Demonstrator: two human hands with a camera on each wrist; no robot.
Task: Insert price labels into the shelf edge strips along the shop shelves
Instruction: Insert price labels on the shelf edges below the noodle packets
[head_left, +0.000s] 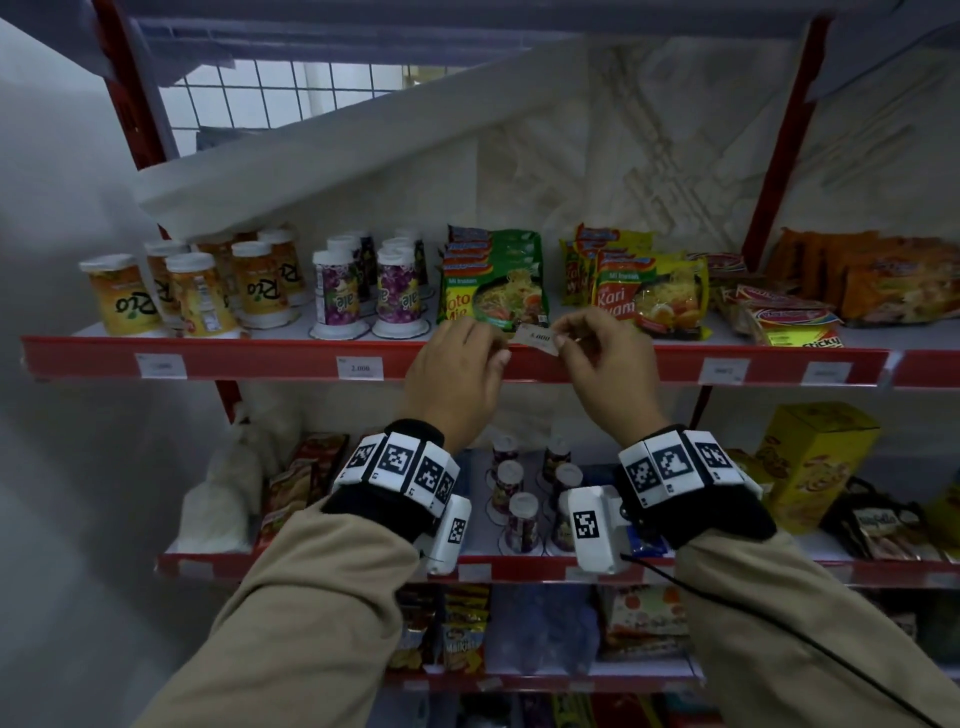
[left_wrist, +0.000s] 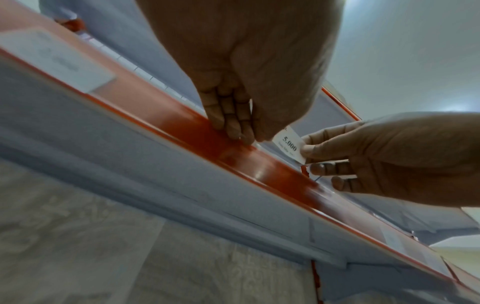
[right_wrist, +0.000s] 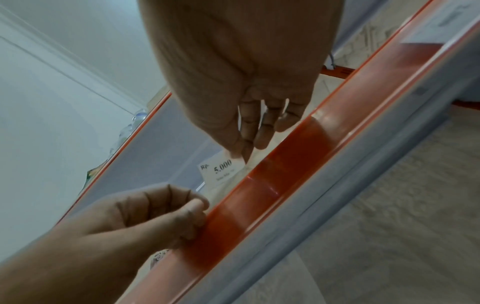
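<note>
A white price label (head_left: 537, 338) printed "5.000" hangs just above the red shelf edge strip (head_left: 260, 358) of the upper shelf, in front of the green noodle packs. My right hand (head_left: 558, 338) pinches the label's right end between thumb and forefinger. My left hand (head_left: 501, 356) is to the label's left, fingers curled onto the strip's top lip. In the left wrist view the label (left_wrist: 289, 144) is tilted beside my left hand (left_wrist: 249, 137) and held by my right hand (left_wrist: 305, 152). The right wrist view shows the label (right_wrist: 223, 166) above the strip (right_wrist: 285, 174), away from its channel.
Other labels sit in the strip at the left (head_left: 161, 365), centre-left (head_left: 360, 368) and right (head_left: 723, 370). Orange cups (head_left: 197, 291), grape cups (head_left: 363, 291) and noodle packs (head_left: 644, 291) stand behind the strip. A lower shelf holds cups (head_left: 519, 499) and a yellow box (head_left: 815, 462).
</note>
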